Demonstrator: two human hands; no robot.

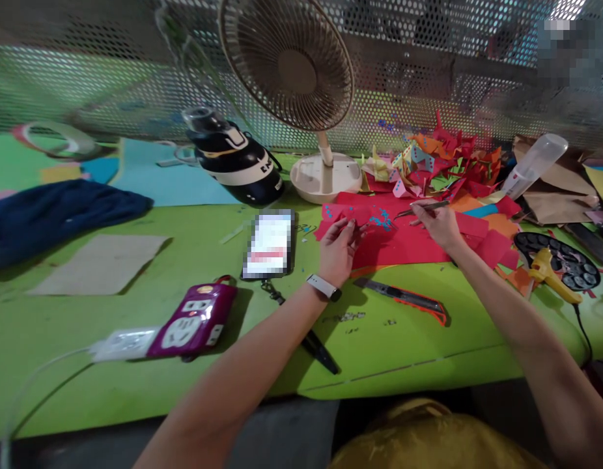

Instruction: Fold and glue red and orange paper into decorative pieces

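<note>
"Red paper (404, 247), look, lying flat on the worktop (194, 225) with blue bits (381, 219) scattered over it. What step is this?"

"Picking at those bits one by one, I'd say. The right hand (435, 225) is over the right part of the red paper, pinching a slim tool (438, 205), tweezers by the look of it."

"And the left hand (338, 241)?"

"At the left edge of the red paper, fingers curled in. Whether anything sits between the tips, I can't tell."

"Which way does the tool point?"

"Leftward, at the blue bits. Its long axis runs nearly side to side across the red paper, with only a slight slant."

"Is the tip touching one?"

"Too small to tell; it's just beside them, anyhow. The red paper runs the same way, longer from side to side."

"So what does the next move call for?"

"A light squeeze and a steady wrist, I reckon, so one bit comes up without nudging its neighbours. I'd mind the cutter (406, 296), just off the red paper's near edge, and the fan (297, 71) beyond its far left corner: any breeze could scatter the lot."
</note>
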